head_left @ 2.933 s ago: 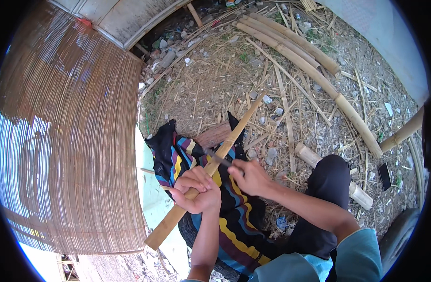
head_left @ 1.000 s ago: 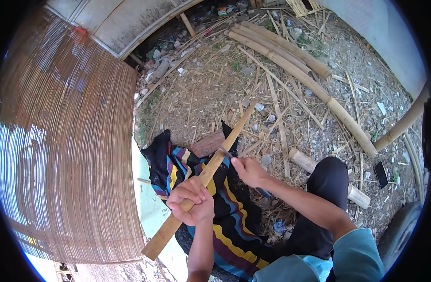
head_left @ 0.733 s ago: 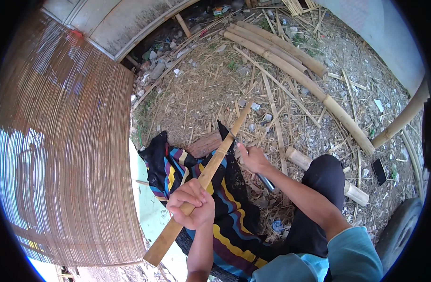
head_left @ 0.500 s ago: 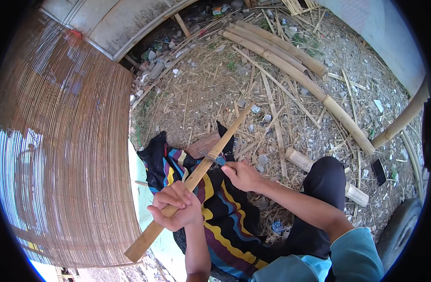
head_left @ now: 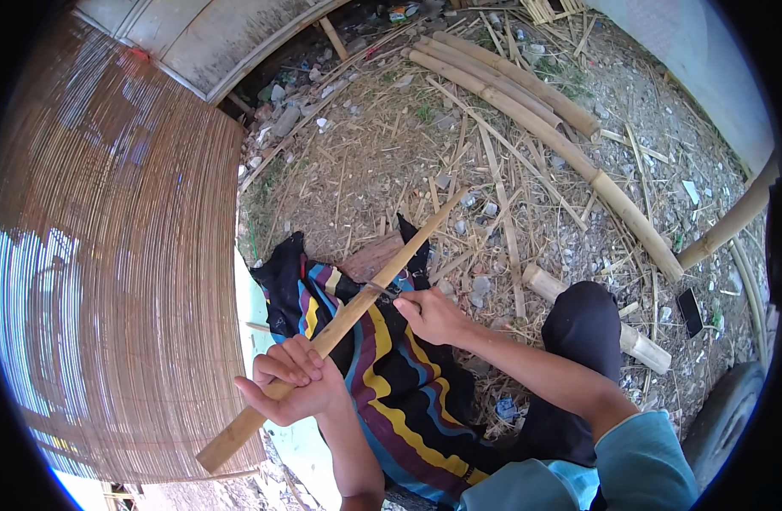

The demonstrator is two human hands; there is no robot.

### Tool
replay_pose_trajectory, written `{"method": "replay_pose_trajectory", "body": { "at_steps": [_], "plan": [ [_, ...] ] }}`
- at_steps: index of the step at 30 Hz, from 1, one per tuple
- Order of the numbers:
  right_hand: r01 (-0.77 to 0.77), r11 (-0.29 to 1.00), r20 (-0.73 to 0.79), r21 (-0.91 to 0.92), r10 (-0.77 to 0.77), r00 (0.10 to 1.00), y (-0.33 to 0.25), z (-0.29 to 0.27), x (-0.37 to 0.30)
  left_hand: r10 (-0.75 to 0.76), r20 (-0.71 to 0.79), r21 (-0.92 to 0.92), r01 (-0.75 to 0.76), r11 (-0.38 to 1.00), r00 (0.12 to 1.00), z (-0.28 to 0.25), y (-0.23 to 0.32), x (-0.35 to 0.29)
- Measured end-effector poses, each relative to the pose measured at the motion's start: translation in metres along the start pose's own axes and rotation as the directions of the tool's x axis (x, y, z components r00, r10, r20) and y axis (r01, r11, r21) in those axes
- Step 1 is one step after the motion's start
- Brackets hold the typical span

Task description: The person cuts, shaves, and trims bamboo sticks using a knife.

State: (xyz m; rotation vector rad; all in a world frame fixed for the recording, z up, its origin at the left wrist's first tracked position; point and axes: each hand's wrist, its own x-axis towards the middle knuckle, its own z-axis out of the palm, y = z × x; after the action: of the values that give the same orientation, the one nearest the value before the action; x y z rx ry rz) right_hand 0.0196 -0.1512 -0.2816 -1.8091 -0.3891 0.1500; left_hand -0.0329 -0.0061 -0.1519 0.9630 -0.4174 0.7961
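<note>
A long, flat bamboo strip (head_left: 348,317) lies slantwise before me, its narrow tip pointing away and its wide end low on the left. My left hand (head_left: 304,385) has its fingers curled over the lower part of the strip, the thumb sticking out. In my closed right hand (head_left: 435,317) is a knife, mostly hidden by the fingers; its dark blade (head_left: 381,290) crosses the strip near the middle. Beneath the strip, a black cloth with yellow, blue and maroon stripes (head_left: 425,409) is spread over my lap.
A wooden block (head_left: 376,257) sits beyond the cloth. Bamboo poles (head_left: 527,119) lie at the far right, and a short bamboo piece (head_left: 645,349) is beside my knee. A phone (head_left: 688,312) rests on littered ground near a tyre (head_left: 727,417). A slatted blind (head_left: 144,281) stands left.
My left hand and the strip's wide end have shifted left. The knife blade sits slightly lower and further left, while my right hand stays nearly in place.
</note>
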Motion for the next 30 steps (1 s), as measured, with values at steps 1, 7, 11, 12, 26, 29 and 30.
{"method": "replay_pose_trajectory", "body": {
  "at_steps": [1,7,11,12,26,29,30],
  "plan": [
    [0.001,1.000,0.004,0.000,-0.001,1.000,0.003,0.004,0.003,0.002,-0.003,0.002,-0.002,1.000,1.000,-0.003,0.000,0.002],
    [-0.063,0.998,-0.016,-0.006,0.063,0.998,-0.016,0.027,0.008,-0.016,-0.230,0.012,0.019,1.000,0.973,-0.025,0.005,0.011],
    [0.057,0.996,0.029,-0.074,-0.055,0.998,-0.039,0.020,-0.006,0.010,-0.128,0.049,-0.004,0.999,0.992,-0.019,0.000,-0.003],
    [0.039,0.999,0.021,-0.034,-0.038,0.999,-0.037,0.021,-0.003,0.021,-0.118,0.034,-0.017,0.999,0.993,-0.016,0.000,-0.002],
    [0.090,0.994,0.042,-0.058,-0.087,0.995,-0.006,0.018,0.004,-0.003,-0.119,-0.018,0.001,1.000,0.993,-0.022,0.002,-0.002],
    [0.100,0.993,-0.038,0.060,-0.098,0.994,0.000,0.037,0.008,-0.008,-0.181,-0.030,0.003,1.000,0.983,-0.028,0.004,0.004],
    [0.090,0.995,-0.095,0.049,-0.085,0.992,0.003,0.040,0.009,-0.013,-0.179,-0.032,0.007,0.999,0.984,-0.031,0.001,0.005]
  ]
}}
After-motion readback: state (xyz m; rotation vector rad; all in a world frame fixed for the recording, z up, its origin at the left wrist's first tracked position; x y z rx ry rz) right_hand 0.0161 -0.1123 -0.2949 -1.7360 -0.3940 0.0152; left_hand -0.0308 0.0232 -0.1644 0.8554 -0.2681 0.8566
